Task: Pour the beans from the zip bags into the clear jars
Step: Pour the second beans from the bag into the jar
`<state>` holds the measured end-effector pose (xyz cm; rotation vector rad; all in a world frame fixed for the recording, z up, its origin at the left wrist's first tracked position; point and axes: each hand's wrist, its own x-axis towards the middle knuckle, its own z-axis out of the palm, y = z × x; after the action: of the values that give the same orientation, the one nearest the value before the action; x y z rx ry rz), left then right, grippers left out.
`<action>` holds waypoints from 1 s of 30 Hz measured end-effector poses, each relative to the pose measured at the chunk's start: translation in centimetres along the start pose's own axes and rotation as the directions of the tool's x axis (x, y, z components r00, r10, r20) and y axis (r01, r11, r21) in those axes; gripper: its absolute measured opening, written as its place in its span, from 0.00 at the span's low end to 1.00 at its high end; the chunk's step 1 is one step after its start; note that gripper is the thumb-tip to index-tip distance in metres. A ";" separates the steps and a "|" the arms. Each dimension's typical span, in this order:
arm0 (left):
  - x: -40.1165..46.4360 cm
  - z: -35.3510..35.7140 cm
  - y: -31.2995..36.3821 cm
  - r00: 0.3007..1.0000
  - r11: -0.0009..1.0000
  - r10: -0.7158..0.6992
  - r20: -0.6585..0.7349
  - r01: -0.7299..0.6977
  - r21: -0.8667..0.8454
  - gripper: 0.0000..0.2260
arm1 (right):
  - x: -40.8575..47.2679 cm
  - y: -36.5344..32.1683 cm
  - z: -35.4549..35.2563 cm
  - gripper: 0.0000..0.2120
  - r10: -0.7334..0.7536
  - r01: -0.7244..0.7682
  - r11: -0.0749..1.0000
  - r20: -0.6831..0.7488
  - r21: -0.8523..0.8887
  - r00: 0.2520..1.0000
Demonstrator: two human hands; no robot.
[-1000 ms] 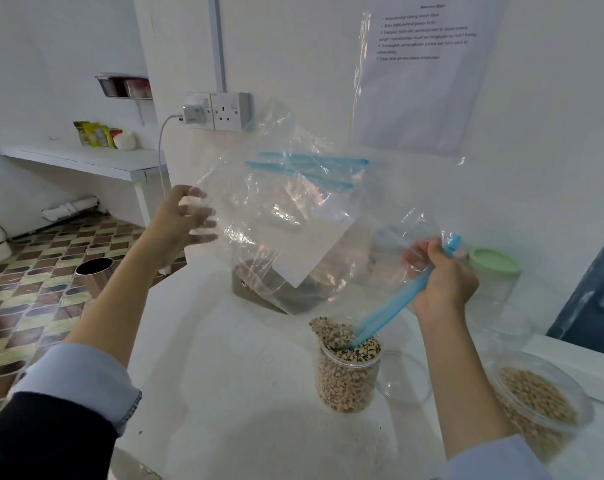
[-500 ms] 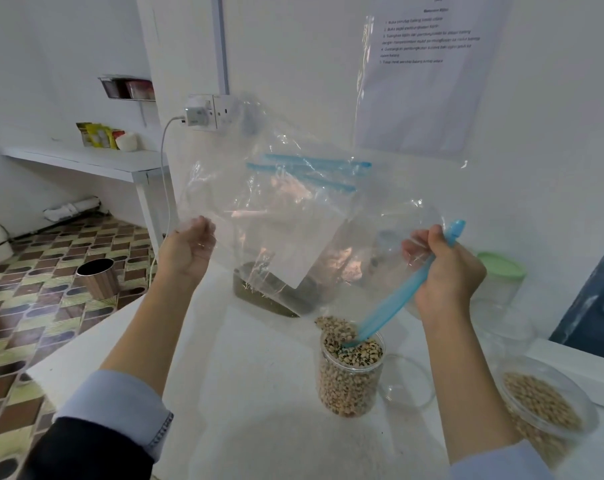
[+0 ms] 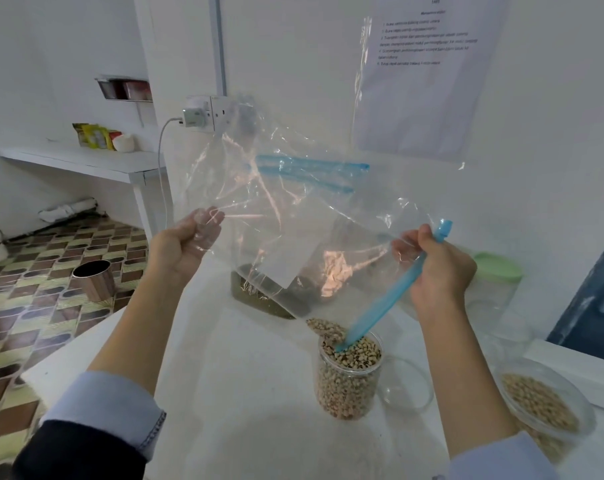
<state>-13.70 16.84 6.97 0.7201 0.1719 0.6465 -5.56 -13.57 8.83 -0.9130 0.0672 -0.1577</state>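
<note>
A large clear zip bag with a blue zip strip hangs above the white table, looking emptied. My left hand grips its lower left corner. My right hand grips the blue zip edge at the mouth, whose end dips into a clear jar. That jar is heaped to the brim with black-eyed beans. Behind the held bag stands another zip bag holding dark green beans.
A second jar of pale beans stands at the right, a clear lid lies beside the full jar, and a green-lidded jar stands by the wall. The table's left edge drops to tiled floor with a small bin.
My left hand dropped from the bag's upper left side and closed on its lower left corner. The bag swung slightly; my right hand rose a little with the zip edge.
</note>
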 end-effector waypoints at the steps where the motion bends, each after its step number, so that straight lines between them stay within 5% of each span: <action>1: 0.0 0.1 0.1 1.000 1.000 0.000 -0.002 0.000 -0.002 0.10 | 0.0 0.0 0.0 0.10 -0.001 0.001 1.000 -0.008 0.009 1.000; 13: 0.1 0.5 0.0 0.992 0.996 0.061 -0.111 -0.068 -0.053 0.03 | 0.5 -0.1 -0.5 0.09 -0.006 0.006 1.000 -0.018 -0.016 1.000; 27: -0.3 2.7 0.3 0.998 0.996 0.061 -0.015 -0.062 -0.070 0.15 | 0.9 0.6 -1.0 0.09 0.005 -0.004 1.000 -0.044 0.030 0.999; 30: -0.3 3.4 0.7 0.997 0.994 0.078 -0.006 -0.079 -0.080 0.11 | 0.9 0.6 -1.1 0.09 0.031 -0.030 0.999 -0.028 0.040 0.999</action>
<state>-13.07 15.14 9.90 0.6508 0.1196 0.7255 -4.78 -14.21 7.73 -0.8702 0.1038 -0.1432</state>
